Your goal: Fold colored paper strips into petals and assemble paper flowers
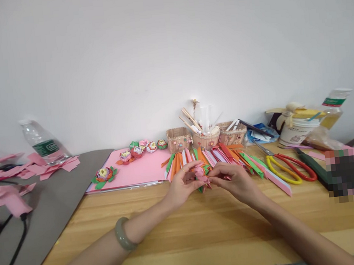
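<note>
Between my two hands is a small paper flower [201, 172] with pink petals and some green and orange parts. My left hand [184, 184] grips it from the left, thumb below and fingers above. From the other side, my right hand [232, 179] pinches the flower's right edge; the fingertips are closed. Just behind lies a fan of folded paper strips [176, 163] in orange, green, pink, red and white. A finished-looking paper flower [104, 174] with green leaves sits at the left, and several more paper flowers [137, 152] stand on pink sheets [131, 175].
Three woven baskets [179, 138] with sticks and tools stand by the wall. Scissors [290, 167] with red and yellow handles lie right, near a paper cup [299, 132] and a bottle [335, 107]. At left are a pink glue gun [11, 198] with a cord and a water bottle [43, 142].
</note>
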A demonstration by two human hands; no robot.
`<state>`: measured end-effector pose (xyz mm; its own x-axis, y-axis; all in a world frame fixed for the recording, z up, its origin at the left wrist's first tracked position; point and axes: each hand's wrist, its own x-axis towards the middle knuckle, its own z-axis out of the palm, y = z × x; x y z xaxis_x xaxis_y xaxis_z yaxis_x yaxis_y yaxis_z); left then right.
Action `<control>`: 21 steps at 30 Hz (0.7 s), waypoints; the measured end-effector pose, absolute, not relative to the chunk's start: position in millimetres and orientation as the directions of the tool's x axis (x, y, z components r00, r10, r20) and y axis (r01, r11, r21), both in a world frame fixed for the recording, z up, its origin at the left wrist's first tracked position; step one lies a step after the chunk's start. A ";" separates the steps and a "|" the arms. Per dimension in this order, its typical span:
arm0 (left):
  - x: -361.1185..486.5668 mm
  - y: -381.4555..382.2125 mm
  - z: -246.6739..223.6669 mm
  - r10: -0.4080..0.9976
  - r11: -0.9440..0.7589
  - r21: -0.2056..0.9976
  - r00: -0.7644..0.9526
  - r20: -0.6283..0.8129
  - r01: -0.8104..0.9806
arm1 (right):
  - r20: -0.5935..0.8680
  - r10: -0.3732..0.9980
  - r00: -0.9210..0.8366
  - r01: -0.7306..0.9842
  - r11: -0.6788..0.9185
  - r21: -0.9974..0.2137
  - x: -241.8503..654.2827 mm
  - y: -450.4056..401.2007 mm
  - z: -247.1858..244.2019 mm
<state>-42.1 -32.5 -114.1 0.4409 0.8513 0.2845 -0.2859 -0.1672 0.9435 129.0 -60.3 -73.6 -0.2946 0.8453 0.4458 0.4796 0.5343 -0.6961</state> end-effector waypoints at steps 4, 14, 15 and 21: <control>-42.8 -32.4 -114.0 0.850 -0.144 0.949 0.457 0.263 -0.279 | 0.439 0.845 -0.306 0.478 0.535 -0.697 130.2 -59.5 -75.8; -42.9 -30.7 -112.3 0.853 -0.167 0.942 0.437 0.286 -0.290 | 0.435 0.830 -0.351 0.433 0.555 -0.710 131.5 -58.3 -73.4; -43.0 -29.6 -112.8 0.856 -0.181 0.939 0.424 0.296 -0.291 | 0.436 0.828 -0.353 0.431 0.558 -0.710 130.9 -58.6 -72.9; -43.3 -26.2 -114.9 0.870 -0.182 0.941 0.399 0.290 -0.286 | 0.421 0.828 -0.371 0.433 0.555 -0.710 130.5 -59.5 -72.5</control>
<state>-43.3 -26.2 -114.9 0.3992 0.8698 0.2900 -0.2861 -0.1823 0.9407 130.5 -59.5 -72.5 -0.3706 0.8279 0.4210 0.4330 0.5550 -0.7103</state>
